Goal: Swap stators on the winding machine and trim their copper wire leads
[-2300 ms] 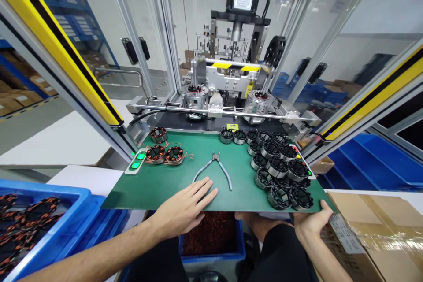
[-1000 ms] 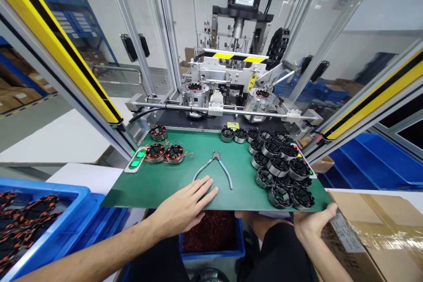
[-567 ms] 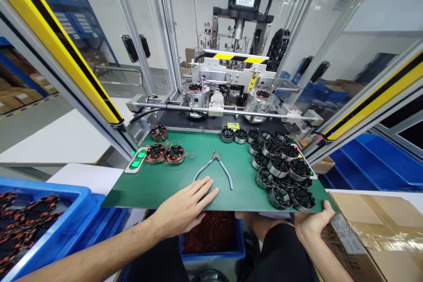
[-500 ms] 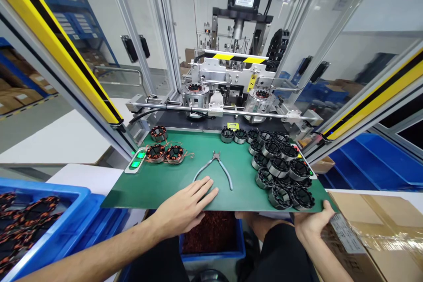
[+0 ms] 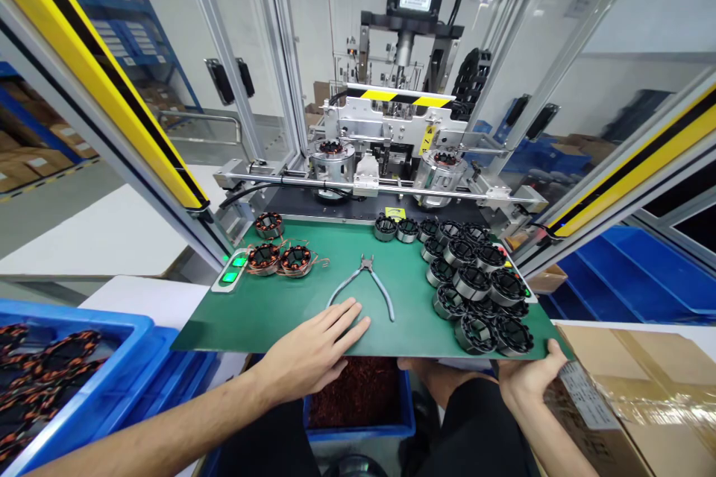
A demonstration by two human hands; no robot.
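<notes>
Both hands at the board's edge, cutters just ahead

The left hand [image 5: 318, 346] lies palm down on the front of the green board [image 5: 251, 317], fingers stretched out and loosely spread, gripping nothing. Its fingertips cover the end of one handle of the cutters [image 5: 366, 265]; whether they touch it cannot be told. The right hand [image 5: 529, 380] is at the board's right front corner, thumb up by the edge and palm below. Its fingers are hidden, so I cannot tell whether it clasps the board or only leans there. Both poses look like resting or bracing.

The cutters lie mid-board, handles splayed and nose toward the machine [image 5: 391, 119], probably so that either hand can reach them easily. To their left sit three wound rings [image 5: 296, 261], two side by side with loose copper tails and one behind. To their right crowd the bare rings [image 5: 470, 283], some stacked, likely to save room. The split seems meant to keep the two kinds from mixing.

Beyond the board, the left holder [image 5: 331, 168] and right holder [image 5: 439, 180] each carry a ring upright under the machine, apart from the hands behind a bar [image 5: 302, 182]. Below the front edge, a bin [image 5: 361, 433] of reddish scraps is perhaps placed there to catch offcuts.
</notes>
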